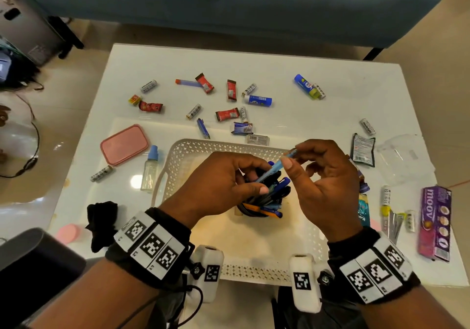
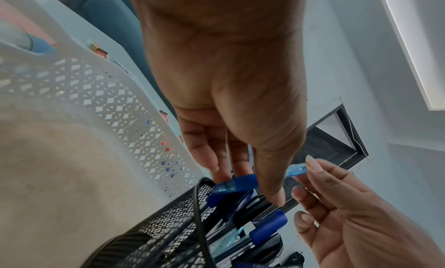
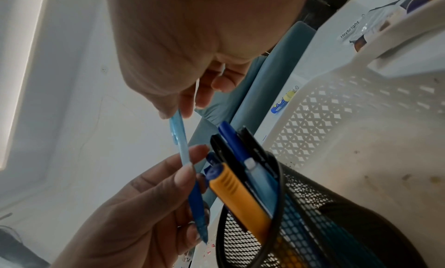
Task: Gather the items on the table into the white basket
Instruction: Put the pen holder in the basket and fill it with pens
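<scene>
The white basket (image 1: 203, 148) (image 2: 96, 78) (image 3: 349, 100) sits at the table's near edge. Inside it stands a black mesh pen holder (image 1: 245, 209) (image 2: 168, 224) (image 3: 313, 205) filled with several pens. Above the holder both hands hold one light blue pen (image 1: 276, 167) (image 3: 181, 144) (image 2: 297, 172), tilted. My right hand (image 1: 292, 156) (image 3: 179, 113) pinches its upper end. My left hand (image 1: 257, 181) (image 3: 195, 178) grips its lower, dark blue part, with the tip pointing down beside the holder.
Batteries (image 1: 148, 86), red candy wrappers (image 1: 227, 114) and blue glue sticks (image 1: 260, 100) lie scattered beyond the basket. A pink box (image 1: 123, 144) and a small bottle (image 1: 150, 169) lie left. A purple toothpaste box (image 1: 435, 223), a dark sachet (image 1: 363, 149) and clear plastic (image 1: 404, 160) lie right.
</scene>
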Motion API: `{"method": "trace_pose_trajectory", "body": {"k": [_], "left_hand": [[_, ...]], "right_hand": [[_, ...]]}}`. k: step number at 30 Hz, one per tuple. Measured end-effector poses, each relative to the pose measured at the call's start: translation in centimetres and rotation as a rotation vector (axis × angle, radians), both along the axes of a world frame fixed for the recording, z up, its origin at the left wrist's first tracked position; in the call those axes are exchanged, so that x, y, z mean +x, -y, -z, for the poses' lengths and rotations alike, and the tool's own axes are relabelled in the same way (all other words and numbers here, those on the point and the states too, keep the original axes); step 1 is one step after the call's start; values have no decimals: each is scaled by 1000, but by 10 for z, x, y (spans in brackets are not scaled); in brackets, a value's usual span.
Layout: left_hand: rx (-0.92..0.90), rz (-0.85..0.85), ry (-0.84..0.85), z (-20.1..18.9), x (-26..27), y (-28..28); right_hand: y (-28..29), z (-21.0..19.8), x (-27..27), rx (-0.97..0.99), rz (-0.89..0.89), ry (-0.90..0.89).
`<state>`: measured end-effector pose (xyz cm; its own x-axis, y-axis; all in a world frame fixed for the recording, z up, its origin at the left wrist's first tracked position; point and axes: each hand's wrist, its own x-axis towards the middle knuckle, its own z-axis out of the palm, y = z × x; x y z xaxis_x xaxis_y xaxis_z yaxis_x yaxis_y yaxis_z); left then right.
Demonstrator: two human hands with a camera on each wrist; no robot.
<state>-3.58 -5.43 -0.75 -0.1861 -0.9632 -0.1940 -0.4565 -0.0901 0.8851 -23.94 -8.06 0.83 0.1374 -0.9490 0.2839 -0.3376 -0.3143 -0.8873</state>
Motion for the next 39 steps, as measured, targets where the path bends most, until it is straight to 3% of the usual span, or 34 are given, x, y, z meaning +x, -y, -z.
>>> {"method": "trace_pose_trajectory", "body": {"k": [5, 10, 15, 21, 25, 30, 39], "left_hand": [[56, -119, -83, 0, -8, -2], [73, -100, -1, 1, -6, -2], [81, -172, 82, -1, 2, 4], [95, -176, 191, 2, 4, 4], [125, -131, 165, 1, 1, 3], [65, -209, 156, 1, 4, 2], [68, -122, 80, 7, 4, 4]], "right_hand": [[2, 1, -4, -117, 82, 104], [4, 2, -5, -126, 98, 130], [-1, 4, 0, -116, 58, 81], [-6, 15, 5, -52, -58, -106], [-5, 23, 4, -41, -95, -157], [-5, 26, 5, -13, -92, -168], [-2, 30, 5, -3, -102, -176]]}}
